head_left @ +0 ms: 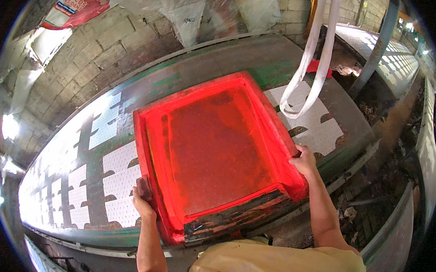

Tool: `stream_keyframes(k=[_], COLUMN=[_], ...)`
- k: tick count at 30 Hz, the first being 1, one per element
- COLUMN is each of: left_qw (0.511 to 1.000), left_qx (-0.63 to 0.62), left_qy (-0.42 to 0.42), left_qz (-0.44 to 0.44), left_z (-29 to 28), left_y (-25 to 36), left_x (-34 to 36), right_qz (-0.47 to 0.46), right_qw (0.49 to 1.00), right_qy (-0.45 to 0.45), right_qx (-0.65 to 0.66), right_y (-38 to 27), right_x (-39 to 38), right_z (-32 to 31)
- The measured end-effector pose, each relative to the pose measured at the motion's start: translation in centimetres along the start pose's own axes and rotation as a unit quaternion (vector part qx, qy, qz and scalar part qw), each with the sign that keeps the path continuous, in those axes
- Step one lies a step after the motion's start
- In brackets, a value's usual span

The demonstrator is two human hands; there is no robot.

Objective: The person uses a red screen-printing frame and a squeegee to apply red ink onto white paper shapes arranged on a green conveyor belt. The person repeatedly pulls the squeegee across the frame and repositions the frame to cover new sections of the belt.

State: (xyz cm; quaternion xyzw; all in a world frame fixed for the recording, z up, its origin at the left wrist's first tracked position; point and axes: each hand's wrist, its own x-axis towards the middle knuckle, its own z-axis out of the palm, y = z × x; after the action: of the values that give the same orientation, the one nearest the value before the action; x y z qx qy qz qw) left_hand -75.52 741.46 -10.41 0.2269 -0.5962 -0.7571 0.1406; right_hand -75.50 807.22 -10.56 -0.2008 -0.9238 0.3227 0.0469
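A screen printing frame (142, 134), coated in bright red ink, lies tilted over the long table in front of me. Its mesh (218, 150) is stained dark red. Along the near side runs a dark, streaked strip (236, 214); I cannot make out whether it belongs to the frame. My left hand (144, 207) grips the left side by a small dark block (144, 187), its thumb upward and most fingers hidden. On the right side, my right hand (304, 161) is closed round the frame's edge.
White dotted fabric pieces (119, 164) lie in rows on the green-stained table (167, 80), left and right of the frame. A white looped strap (317, 58) hangs at the right. Behind stands a block wall (106, 38); a post (381, 41) and second table (389, 50) are at far right.
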Motion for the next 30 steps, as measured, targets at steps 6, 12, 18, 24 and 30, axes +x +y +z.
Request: stream_keyframes(k=[6, 12, 18, 24, 30], left_qw=[0.992, 0.984, 0.932, 0.936, 0.899], left_qx=[0.093, 0.162, 0.337, 0.322, 0.390], left_qy=[0.069, 0.073, 0.129, 0.130, 0.132], left_qz=[0.050, 0.027, 0.024, 0.056, 0.148], left_z=[1.0, 1.0, 0.5, 1.2, 1.8], left_y=[0.0, -1.2, -2.6, -1.8, -1.5], left_x=[-0.2, -0.1, 0.8, -0.2, -0.9], right_qz=[-0.066, -0.424, -0.501, -0.515, -0.385], right_qw=[0.997, 0.898, 0.838, 0.829, 0.847], right_qy=[0.010, -0.113, -0.205, -0.183, -0.278], right_qx=[-0.044, -0.024, -0.071, -0.116, -0.240], right_y=[-2.3, -8.9, -13.7, -18.1, -22.2], right_x=[-1.8, -11.9, -19.5, -19.6, -18.2], right_z=[-1.1, -0.3, 1.8, 4.4, 5.5])
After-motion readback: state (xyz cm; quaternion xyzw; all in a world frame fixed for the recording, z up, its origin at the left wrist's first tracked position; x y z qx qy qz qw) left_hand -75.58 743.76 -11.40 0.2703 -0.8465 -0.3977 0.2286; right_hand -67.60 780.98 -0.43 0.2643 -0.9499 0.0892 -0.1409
